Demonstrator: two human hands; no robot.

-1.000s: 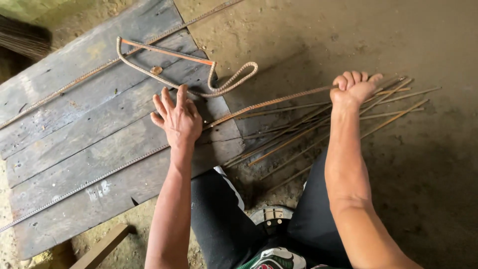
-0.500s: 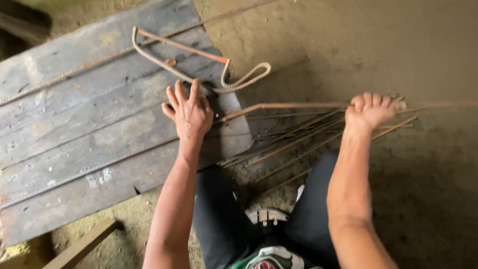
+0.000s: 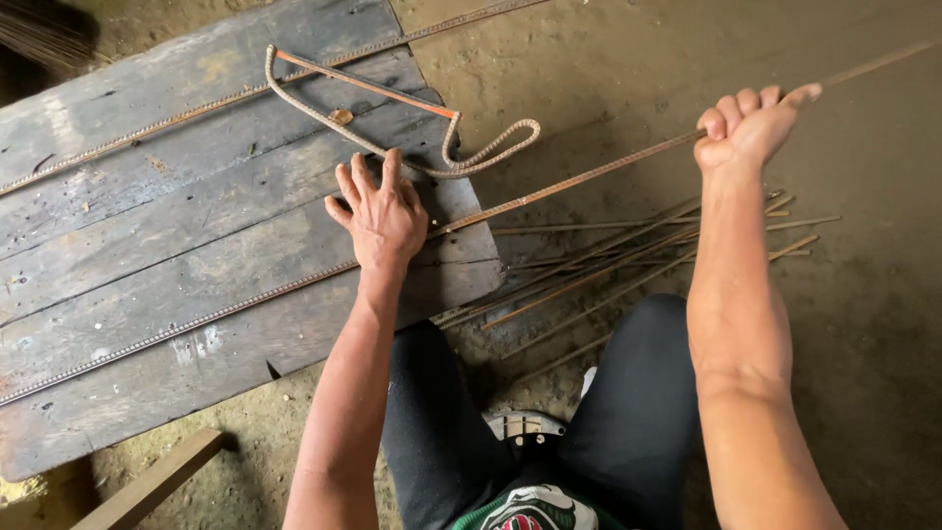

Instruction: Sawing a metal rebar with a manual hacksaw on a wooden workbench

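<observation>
1. A long ribbed steel rod (image 3: pixel 589 177) ran from the wooden bench top out to the right, raised clear of the ground at its right end.
2. The right hand (image 3: pixel 748 126) was closed in a fist around the rod, well to the right of the bench, above the dirt floor (image 3: pixel 608 79).
3. The left hand (image 3: pixel 385 211) lay flat with fingers spread wide on the wooden bench (image 3: pixel 147 265), pressing on the rod's left part near the bench's right edge; it gripped nothing.
4. Left of that hand, a rod continued along a gap between planks toward the near left; whether it was the same piece could not be told.
5. Just beyond the left hand lay a hacksaw (image 3: pixel 392 123) with a frame of bent ribbed bar and an orange blade, its looped handle hanging over the bench's right edge.
6. Another ribbed rod (image 3: pixel 196 128) lay along the far planks.
7. A bundle of thin rods (image 3: pixel 628 260) lay on the floor to the right of the bench, under the raised rod.
8. The person's dark trousers (image 3: pixel 628 412) showed at the near edge, with a wooden batten (image 3: pixel 157 481) at the near left.
</observation>
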